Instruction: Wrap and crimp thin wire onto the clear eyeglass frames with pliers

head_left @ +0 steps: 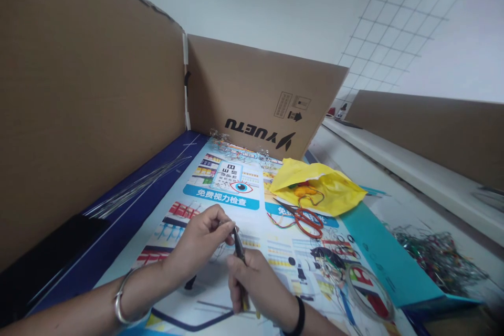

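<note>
Right hand (pixel 254 275) is gripping the pliers (pixel 239 247) above the printed sheet (pixel 258 219), left hand (pixel 205 232) is pinching some tiny piece I can't make out by the tip, so 1 slip that close could nip skin.

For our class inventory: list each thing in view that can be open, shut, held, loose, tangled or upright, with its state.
Left hand: fingers pinched near the pliers' tip.
Right hand: closed around the pliers.
Pliers: held; jaws open or shut, cannot tell.
Scissors: lying unheld.
Yellow bag: open, coloured thread showing.
Thin silvery strands: loose, lying lengthwise.
Silvery scraps: tangled.
Back cardboard panel: upright.
</note>
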Available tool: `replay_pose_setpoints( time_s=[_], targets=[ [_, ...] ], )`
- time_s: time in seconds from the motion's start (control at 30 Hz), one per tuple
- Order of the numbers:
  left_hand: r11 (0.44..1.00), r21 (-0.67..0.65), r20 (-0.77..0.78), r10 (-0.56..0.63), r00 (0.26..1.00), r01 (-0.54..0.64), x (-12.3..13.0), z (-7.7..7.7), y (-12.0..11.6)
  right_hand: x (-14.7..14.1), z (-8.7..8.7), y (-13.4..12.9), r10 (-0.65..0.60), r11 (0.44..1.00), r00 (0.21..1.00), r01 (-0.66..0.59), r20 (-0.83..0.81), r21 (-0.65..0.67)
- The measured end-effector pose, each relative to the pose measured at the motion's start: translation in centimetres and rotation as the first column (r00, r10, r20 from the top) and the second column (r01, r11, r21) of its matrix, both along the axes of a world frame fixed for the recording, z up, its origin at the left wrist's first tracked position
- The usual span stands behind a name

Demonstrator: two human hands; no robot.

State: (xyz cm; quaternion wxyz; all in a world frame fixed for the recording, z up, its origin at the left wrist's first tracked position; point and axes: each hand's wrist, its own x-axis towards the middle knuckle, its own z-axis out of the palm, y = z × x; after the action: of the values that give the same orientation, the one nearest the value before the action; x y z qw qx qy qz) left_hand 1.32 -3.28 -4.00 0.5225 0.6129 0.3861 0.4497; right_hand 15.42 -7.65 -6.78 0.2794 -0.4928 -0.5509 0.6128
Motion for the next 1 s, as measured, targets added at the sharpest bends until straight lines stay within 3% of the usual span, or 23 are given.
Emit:
replay_pose_setpoints(
  time_s=[0.3, 0.53, 0.7, 0.83, 1.0],
  targets=[
    [0.983, 0.180, -0.119, 0.002, 0.993, 0.019, -0.5, 1.1, -0.1, 0.1, 0.0, -0.2, 0.022, 0.995, 1.000, -0.022, 0.005, 0.097],
    [0.992, -0.024, 0.119, -0.120, 0.986, 0.123, -0.1, 1.5, -0.2, 0.5, -0.2, -0.1, 0.083, 0.984, 0.996, -0.081, -0.010, 0.161],
    [0.959, -0.154, 0.237, -0.197, 0.951, 0.237, -0.2, 1.5, 0.0, 0.6, 0.0, 0.0, 0.093, 0.977, 0.996, -0.089, -0.008, 0.195],
    [0.943, -0.191, 0.227, -0.227, 0.947, 0.272, -0.7, 1.9, 0.5, 0.9, -0.1, 0.4, 0.038, 0.980, 0.999, -0.033, -0.022, 0.198],
    [0.966, -0.128, 0.070, -0.219, 0.973, 0.226, -1.2, 2.2, 1.4, 1.2, 0.1, 0.9, 0.007, 0.987, 0.999, -0.002, -0.031, 0.161]
  ],
)
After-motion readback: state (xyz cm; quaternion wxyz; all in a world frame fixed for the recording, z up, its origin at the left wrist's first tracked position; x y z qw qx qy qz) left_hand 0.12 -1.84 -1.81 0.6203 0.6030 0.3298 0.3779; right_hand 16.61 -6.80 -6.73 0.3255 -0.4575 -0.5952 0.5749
